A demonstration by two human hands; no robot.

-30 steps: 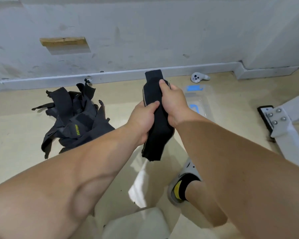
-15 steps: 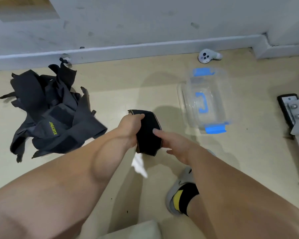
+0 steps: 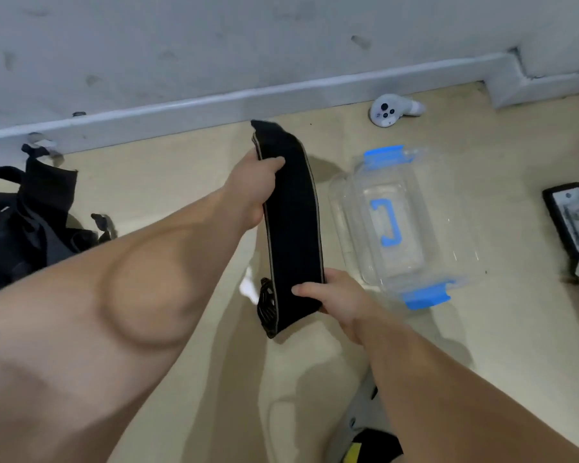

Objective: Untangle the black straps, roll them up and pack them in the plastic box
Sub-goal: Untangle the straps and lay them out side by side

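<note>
Hands: both clenched on one black strap (image 3: 291, 222), held taut btwn them above the floor (image 3: 168, 182).

Left hand (image 3: 256, 185): grips the far end, thumb laid across the front face, fingers hidden behind the fabric.

Right hand (image 3: 336, 297): pinches the near end, thumb on the front face, other fingers behind.

Strap: wide, flat, matt black w/ a thin tan edging along both long sides. Far tip stands free above the left thumb; near tip hangs free below the right thumb. At the near end's left edge a small dark patch w/ a tan lattice pattern shows; what it is cannot be told. Strap runs lengthwise away from the person, just left of the plastic box (image 3: 398, 228) in view, apart from it.

Box: clear, on the floor, blue clips at far and near ends, blue C-shaped handle visible at centre; whether the lid is on cannot be told.

Heap of straps (image 3: 27, 225): black, tangled, on the floor at far left, well apart from the box.

White controller (image 3: 393, 110): on the floor by the skirting board (image 3: 214, 101), beyond the box.
</note>
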